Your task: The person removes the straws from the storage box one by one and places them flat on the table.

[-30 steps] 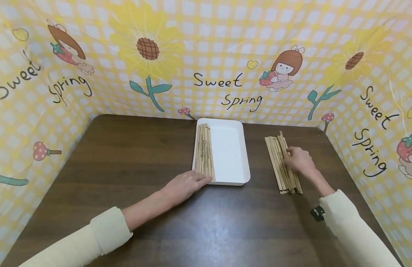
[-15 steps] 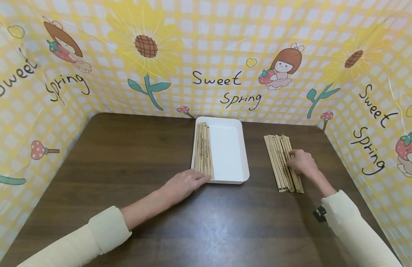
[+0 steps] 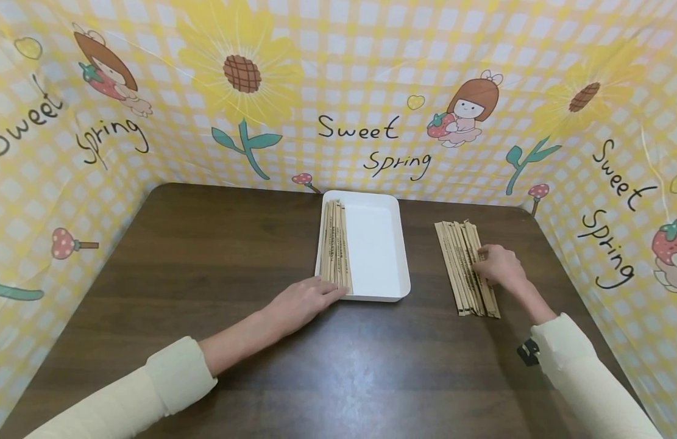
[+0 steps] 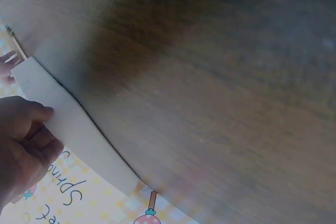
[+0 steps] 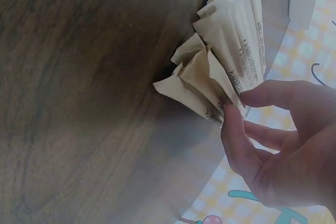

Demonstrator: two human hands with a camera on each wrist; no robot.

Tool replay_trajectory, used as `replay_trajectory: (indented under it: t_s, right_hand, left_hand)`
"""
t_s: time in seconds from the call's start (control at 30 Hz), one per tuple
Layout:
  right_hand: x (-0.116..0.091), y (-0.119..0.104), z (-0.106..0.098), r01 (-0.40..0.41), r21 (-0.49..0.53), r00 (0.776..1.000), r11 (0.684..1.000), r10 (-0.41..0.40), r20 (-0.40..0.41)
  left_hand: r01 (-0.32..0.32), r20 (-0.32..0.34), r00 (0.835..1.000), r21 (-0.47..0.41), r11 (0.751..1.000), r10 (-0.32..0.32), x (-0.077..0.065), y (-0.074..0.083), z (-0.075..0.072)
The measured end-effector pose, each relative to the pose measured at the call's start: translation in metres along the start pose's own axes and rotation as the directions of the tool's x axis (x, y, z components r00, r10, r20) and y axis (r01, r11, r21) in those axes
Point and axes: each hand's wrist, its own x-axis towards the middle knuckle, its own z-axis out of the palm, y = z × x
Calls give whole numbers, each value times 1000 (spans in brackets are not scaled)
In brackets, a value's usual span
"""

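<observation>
My left hand (image 3: 304, 305) grips the near left corner of a white tray (image 3: 378, 256), fingers over its rim. In the left wrist view, the thumb and fingertips of this hand (image 4: 26, 145) lie against the tray wall (image 4: 86, 129). Inside the tray, along the left side, lie several slim brown paper-wrapped sticks (image 3: 335, 247) with dark print. To the tray's right is a second row of paper-wrapped sticks (image 3: 460, 268). At that row's right edge my right hand (image 3: 501, 267) pinches a paper-wrapped stick (image 5: 202, 85) between thumb and fingers; the wrapper hides its contents.
The dark wooden table (image 3: 234, 244) is enclosed by a yellow checked cloth (image 3: 349, 73) at the back and sides. The tray's far edge stands close to the back cloth. A black clip-like thing (image 3: 528, 352) shows at the right cuff.
A stick that stuck out past the far end of the right row now lies alongside the others. My right hand has shifted slightly right; the left hand stays at the tray corner.
</observation>
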Motion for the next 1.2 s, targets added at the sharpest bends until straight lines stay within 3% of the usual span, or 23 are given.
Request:
replay_trajectory:
  t_s: [0.23, 0.4, 0.53, 0.77, 1.03, 1.13, 1.2]
  right_hand:
    - [-3, 4, 0, 17, -1, 1000, 1000, -17, -21]
    - [-9, 1, -2, 40, -78, 990, 996, -50, -133]
    - [-18, -19, 1, 142, -75, 967, 987, -155, -204]
    - [-36, -58, 12, 325, 17, 929, 945, -317, -190]
    - [-48, -82, 39, 506, 27, 841, 862, -487, -235]
    - [-52, -89, 50, 597, 3, 783, 802, -582, -222]
    - [-53, -91, 58, 659, -40, 728, 751, -650, -220]
  left_hand:
    - [1, 1, 1000, 0, 1000, -1, -1, 0, 0]
    - [1, 14, 1000, -5, 1000, -1, -1, 0, 0]
    - [-3, 9, 1000, 15, 1000, 3, -1, 0, 0]
    - [-1, 6, 1000, 17, 1000, 1, -1, 0, 0]
    - [6, 16, 1000, -3, 1000, -6, 0, 1, -1]
    - [10, 20, 1000, -1, 1000, -10, 0, 1, -1]
    - [11, 20, 1000, -4, 1000, -11, 0, 1, -1]
